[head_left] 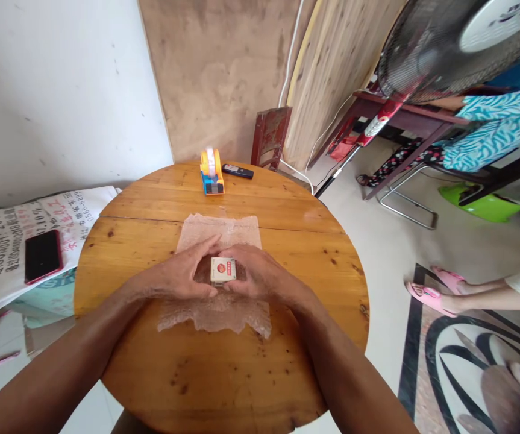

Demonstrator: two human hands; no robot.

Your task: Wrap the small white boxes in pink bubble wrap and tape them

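Two bare hands frame one small white square box with red print (pixel 222 271), which sits between them above the crinkled clear bubble-wrap sheet (pixel 246 231) on my round varnished wooden table (pixel 309 253). My right hand (pixel 257 272) curls its fingers along the box's far edge, thumb at the near right corner, and appears to grip it. My left hand (pixel 176 277) is open and cupped beside it; whether its fingertips touch, I can't tell.

From here, I judge that a one-sided hold could let the box twist or slide, since the left fingers stand wide. The thin sheet could also ruck up under my wrists, or tear at its ragged near edge if I drag it.

Counting, I get one box, one wrap sheet, one yellow-and-blue tape dispenser (pixel 212 179) near the far rim, and one slim black handheld object (pixel 238 172) just beside it. Off to my left lies one black phone with a red edge (pixel 43 256); to my right stand one tall floor fan (pixel 417 60) and two pink sandals (pixel 431 299).
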